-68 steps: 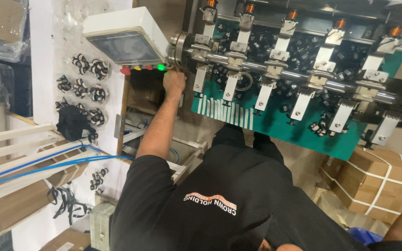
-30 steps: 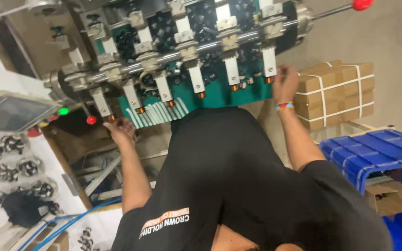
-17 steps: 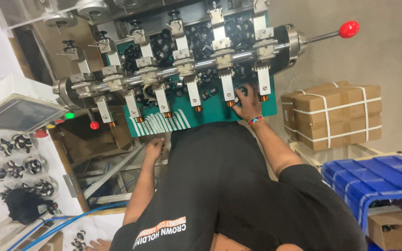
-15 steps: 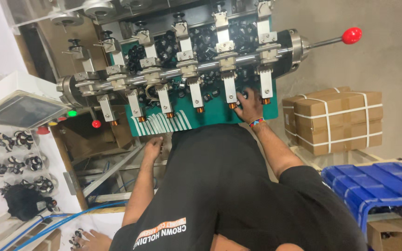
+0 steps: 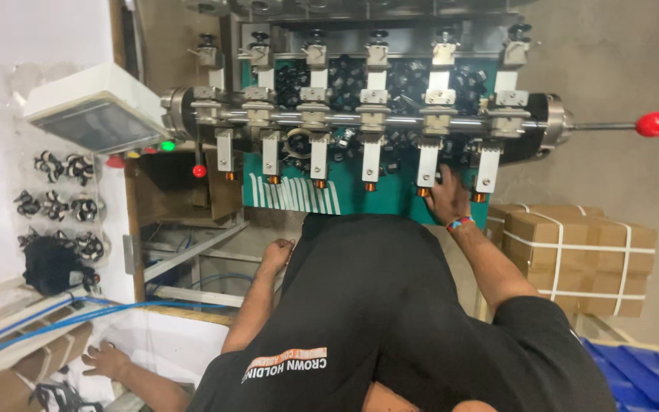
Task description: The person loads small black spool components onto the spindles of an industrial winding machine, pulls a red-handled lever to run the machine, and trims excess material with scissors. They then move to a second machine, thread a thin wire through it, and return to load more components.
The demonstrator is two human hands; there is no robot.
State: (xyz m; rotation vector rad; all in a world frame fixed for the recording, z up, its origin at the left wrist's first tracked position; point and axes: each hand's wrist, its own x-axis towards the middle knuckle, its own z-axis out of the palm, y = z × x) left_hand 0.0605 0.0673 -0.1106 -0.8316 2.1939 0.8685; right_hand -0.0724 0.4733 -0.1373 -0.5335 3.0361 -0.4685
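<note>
1. While the right hand reaches up to the lower edge of the green panel, it rests between the fifth clamp arm and the sixth clamp arm, counted from the left end of the horizontal shaft. Its fingers touch the metal there. I cannot tell whether they pinch anything.
2. The left hand hangs well apart from it, below the panel's lower left corner and beside the black shirt. Its fingers are loosely curled, and I cannot tell whether they hold anything.
3. All six clamp arms hang down from the shaft, each with a copper-coloured tip at its lower end. I cannot tell which stations, if any, are already loaded.
4. Judging by where the right hand is, the work stands near the right end of the row. Four stations lie to its left and one to its right.
5. A heap of small black parts lies against the panel's upper half, behind the shaft.
6. The red-knobbed lever sticks out from the shaft's right end, untouched.
7. At the left end sits a white control box with a green lamp lit below it.
8. Strapped cardboard cartons stand to the right, and a blue crate lies at the bottom right corner of the view.
9. Another hand lies flat at the lower left, near the blue hoses. I cannot tell whose hand it is.
</note>
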